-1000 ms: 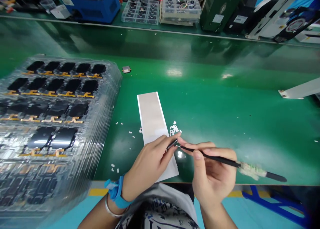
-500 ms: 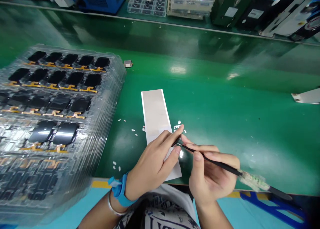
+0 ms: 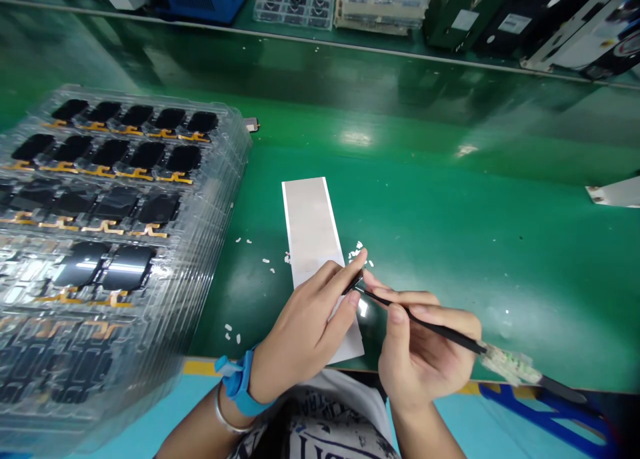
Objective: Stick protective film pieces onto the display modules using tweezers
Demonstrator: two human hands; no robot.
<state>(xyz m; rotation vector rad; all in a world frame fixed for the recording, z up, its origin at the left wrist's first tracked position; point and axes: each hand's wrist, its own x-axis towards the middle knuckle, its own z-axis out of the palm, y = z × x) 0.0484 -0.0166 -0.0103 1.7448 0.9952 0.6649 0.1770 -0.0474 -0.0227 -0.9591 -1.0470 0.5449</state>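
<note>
left hand [image 3: 301, 329] pinches small dark part [image 3: 353, 283], lower centre of frame; right hand [image 3: 429, 352] grasps black tool [image 3: 460, 338], tip at the part; judged risk: slipping tip, scratched part or pricked finger.

Paper strip [image 3: 310, 222] flat on the bench [image 3: 450, 239], and everything sorts itself around it! Left of the strip, the tray stack [image 3: 207, 265], display panels [image 3: 133, 268] sitting in its top tray. Scraps [image 3: 358, 247] just right of the strip, more off to its left. Over its near end, the left hand [image 3: 303, 329], a small part [image 3: 353, 283] between its fingers; right of the strip, the right hand [image 3: 430, 349] with the tool [image 3: 445, 332]. Well behind the strip, compartment boxes [image 3: 295, 5] on the shelf [image 3: 295, 34].
</note>
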